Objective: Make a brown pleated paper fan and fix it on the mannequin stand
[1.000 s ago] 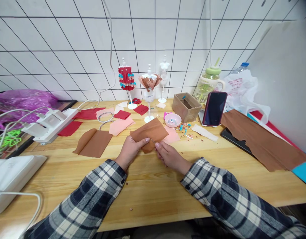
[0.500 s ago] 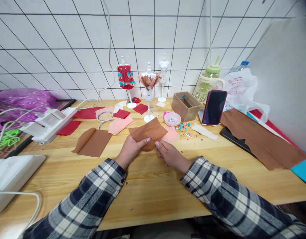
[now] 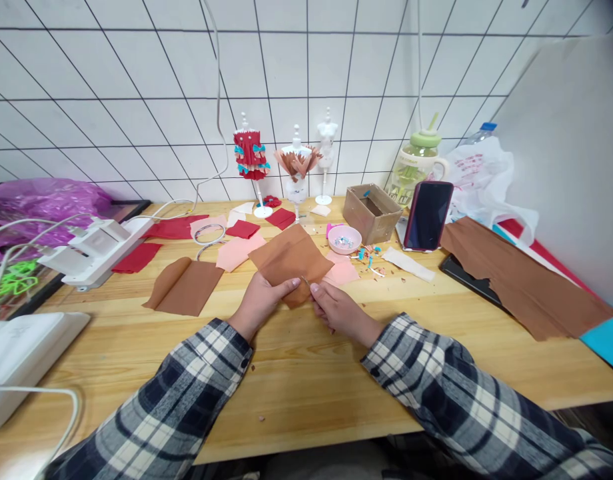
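Note:
Both my hands meet over the middle of the wooden table point(image 3: 306, 387). My left hand point(image 3: 260, 301) pinches the near edge of a brown piece of fabric point(image 3: 289, 257), thumb on top. My right hand point(image 3: 336, 309) is closed in a pinch at the same edge, right beside the left thumb; something thin and dark shows between its fingertips, too small to name. The fabric rises tilted away from me above the table. A folded brown piece point(image 3: 184, 287) lies to the left.
Red and pink fabric pieces point(image 3: 239, 250), three small mannequin stands point(image 3: 296, 167), a pink bowl point(image 3: 345, 239), a cardboard box point(image 3: 372, 212) and a propped phone point(image 3: 428, 215) stand behind. A long brown sheet point(image 3: 521, 277) lies right. A power strip point(image 3: 94, 250) and cables lie left.
The far part of the brown fabric has lifted and spread up and leftward. Both hands stay pinched at its near edge, almost in place.

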Tool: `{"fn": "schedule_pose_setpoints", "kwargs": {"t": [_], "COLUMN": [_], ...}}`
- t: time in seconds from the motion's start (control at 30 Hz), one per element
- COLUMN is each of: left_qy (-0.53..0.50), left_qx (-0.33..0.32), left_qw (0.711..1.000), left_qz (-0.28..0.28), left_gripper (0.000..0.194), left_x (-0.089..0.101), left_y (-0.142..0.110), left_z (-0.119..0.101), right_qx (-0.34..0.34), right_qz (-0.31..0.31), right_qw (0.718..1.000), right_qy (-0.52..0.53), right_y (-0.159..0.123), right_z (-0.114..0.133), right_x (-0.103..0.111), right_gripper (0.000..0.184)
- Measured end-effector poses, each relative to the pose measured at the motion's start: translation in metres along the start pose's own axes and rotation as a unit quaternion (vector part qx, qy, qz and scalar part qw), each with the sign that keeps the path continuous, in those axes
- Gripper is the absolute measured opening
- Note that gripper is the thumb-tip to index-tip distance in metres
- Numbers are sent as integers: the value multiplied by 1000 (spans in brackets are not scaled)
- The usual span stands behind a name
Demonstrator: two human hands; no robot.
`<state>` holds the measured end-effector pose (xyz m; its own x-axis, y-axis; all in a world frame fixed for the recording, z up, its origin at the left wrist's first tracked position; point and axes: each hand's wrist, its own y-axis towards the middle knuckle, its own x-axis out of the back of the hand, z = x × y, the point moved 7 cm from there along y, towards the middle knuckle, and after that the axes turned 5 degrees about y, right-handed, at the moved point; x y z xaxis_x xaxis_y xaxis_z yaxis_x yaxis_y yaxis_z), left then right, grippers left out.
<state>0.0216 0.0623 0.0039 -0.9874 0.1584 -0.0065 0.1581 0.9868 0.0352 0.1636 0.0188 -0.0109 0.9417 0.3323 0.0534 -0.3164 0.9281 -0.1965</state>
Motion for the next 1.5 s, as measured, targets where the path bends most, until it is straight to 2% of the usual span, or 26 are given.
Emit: {"fn": "schedule_pose_setpoints", "kwargs": {"t": [0.1,0.27,0.43,0.63,0.83,1.5], "left_qy": [11,22,45,41,50,85], "left_qx": [-5,-1,-1,-6,-6,-12], "left_qw": [1000,1000,999,999,998,996], "left_qz": [11,7,16,23,29,37], "left_gripper": [72,69,63,69,69,68], "left_x": [-3,-4,-5,-5,-7,-9], "left_y": [-2,-4,-5,-5,-5,-5], "left_z": [-4,-6,-6,-6,-7,-10], "right_qx": [4,-14,-2,24,-4,-24], "right_qz": [-5,-10,-8,-5,2,1], "right_qw": [1000,1000,1000,1000,1000,999], "right_qy": [-1,0,7,-1,11,28], "right_y": [1,0,1,3,4,3], "right_z": [0,-1,2,1,-4,-6], "right_x": [1,1,1,3,1,0], "right_gripper": [39,35,37,42,38,37]}}
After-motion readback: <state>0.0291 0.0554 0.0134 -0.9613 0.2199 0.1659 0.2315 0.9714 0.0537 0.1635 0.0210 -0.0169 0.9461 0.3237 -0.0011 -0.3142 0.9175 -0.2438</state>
